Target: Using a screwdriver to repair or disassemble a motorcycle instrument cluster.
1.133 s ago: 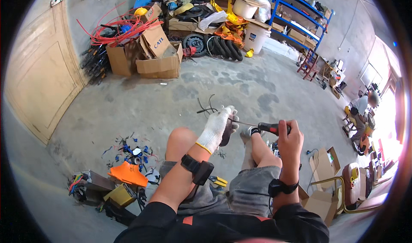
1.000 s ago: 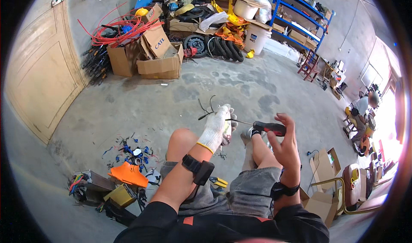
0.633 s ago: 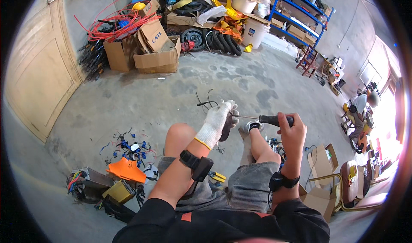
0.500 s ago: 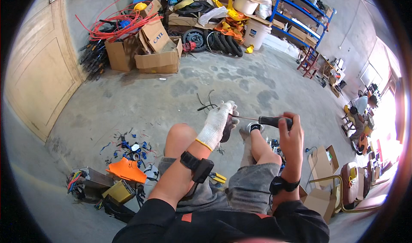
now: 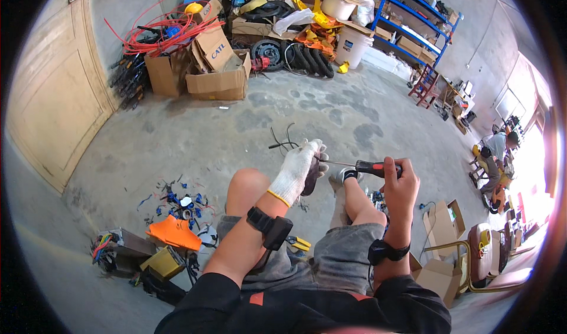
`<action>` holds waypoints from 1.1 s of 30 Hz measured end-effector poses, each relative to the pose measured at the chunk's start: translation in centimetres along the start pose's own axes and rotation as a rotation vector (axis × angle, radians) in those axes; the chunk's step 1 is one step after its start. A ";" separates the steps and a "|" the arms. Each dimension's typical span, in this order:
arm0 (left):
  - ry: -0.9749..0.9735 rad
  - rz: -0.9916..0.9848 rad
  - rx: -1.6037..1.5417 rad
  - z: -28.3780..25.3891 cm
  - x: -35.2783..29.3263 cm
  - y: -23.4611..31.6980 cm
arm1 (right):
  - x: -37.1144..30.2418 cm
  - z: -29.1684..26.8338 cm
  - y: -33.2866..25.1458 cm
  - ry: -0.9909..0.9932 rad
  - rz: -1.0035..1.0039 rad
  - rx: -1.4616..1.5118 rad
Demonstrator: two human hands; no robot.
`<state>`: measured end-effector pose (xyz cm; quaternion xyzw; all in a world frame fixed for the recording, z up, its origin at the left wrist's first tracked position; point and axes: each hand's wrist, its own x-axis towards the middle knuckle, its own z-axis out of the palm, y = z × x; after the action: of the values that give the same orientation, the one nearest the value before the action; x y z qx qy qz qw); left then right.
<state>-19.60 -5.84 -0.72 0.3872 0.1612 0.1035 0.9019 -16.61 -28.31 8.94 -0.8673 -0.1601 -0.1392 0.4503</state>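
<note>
My left hand (image 5: 300, 164), in a white knit glove with a yellow cuff edge, is closed round a dark, rounded part (image 5: 310, 183). Thin black cables (image 5: 284, 144) stick out beyond the glove on its far side. In my bare right hand (image 5: 403, 183) is a screwdriver (image 5: 375, 168) with a black and red handle, gripped by thumb and fingers. Its thin shaft points left and reaches the dark part; the glove and part hide where the tip sits. Yellow-handled pliers (image 5: 300, 243) lie between my thighs.
Blue and black scraps (image 5: 180, 203) litter the floor at left, near an orange plastic piece (image 5: 175, 233) and metal-cased units (image 5: 127, 248). Open cardboard boxes (image 5: 443, 225) and a chair (image 5: 469, 263) stand at right. Boxes, tyres and shelving line the back; another person (image 5: 495, 151) sits far right.
The screwdriver handle has turned, so its red marking now shows, and my right fingers have shifted on it. My left hand stays nearly in place with the dark part.
</note>
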 end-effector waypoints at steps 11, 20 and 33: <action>0.085 0.007 -0.003 0.1 0.5 -0.2 | -0.5 -0.1 0.6 -0.306 -0.585 0.191; -0.020 0.016 0.005 -0.1 0.3 -0.1 | 0.4 -0.8 0.7 -0.094 -0.033 -0.039; 0.085 -0.024 0.021 0.1 0.3 0.1 | -0.5 -0.9 -0.8 -0.208 -0.183 0.182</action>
<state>-19.32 -5.76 -0.64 0.3898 0.2051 0.1074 0.8913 -17.51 -28.67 9.86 -0.8146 -0.2960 -0.0741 0.4933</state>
